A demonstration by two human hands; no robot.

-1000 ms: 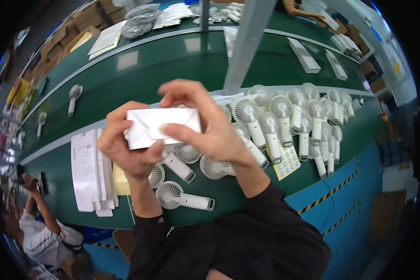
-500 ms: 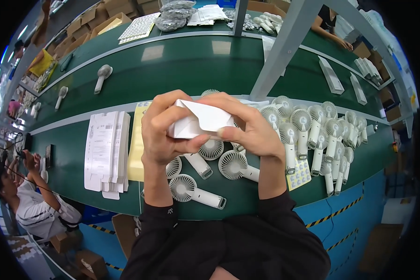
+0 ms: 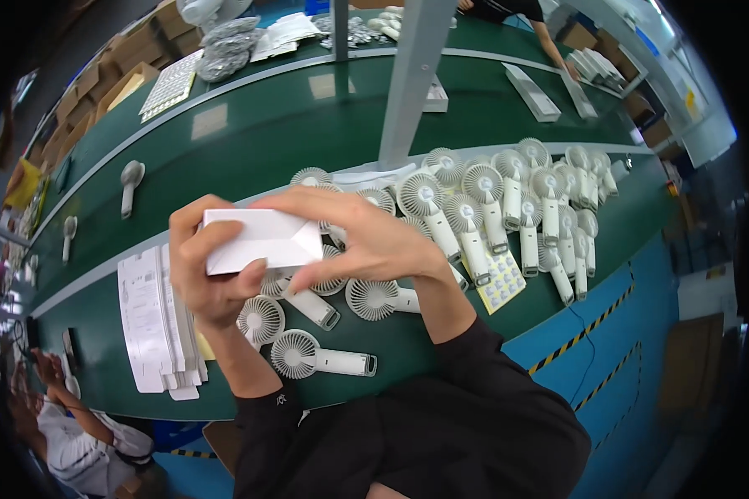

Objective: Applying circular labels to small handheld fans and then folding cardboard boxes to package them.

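Holding white carton (image 3: 258,239) above fans (image 3: 508,200)

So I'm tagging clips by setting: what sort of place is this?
Most likely a factory packing line. Both hands hold a white carton over a long green workbench, with many white handheld fans and a stack of flat cartons laid out.

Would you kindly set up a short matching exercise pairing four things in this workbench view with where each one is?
Things:
1. white carton
2. stack of flat white cartons
3. yellow label sheet
4. lone handheld fan

Places:
A. on the upper green belt, at the left
B. held in both hands, left hand and right hand
C. under the handles of the fans on the right
D. on the bench left of the left hand

Pairs: 1-B, 2-D, 3-C, 4-A
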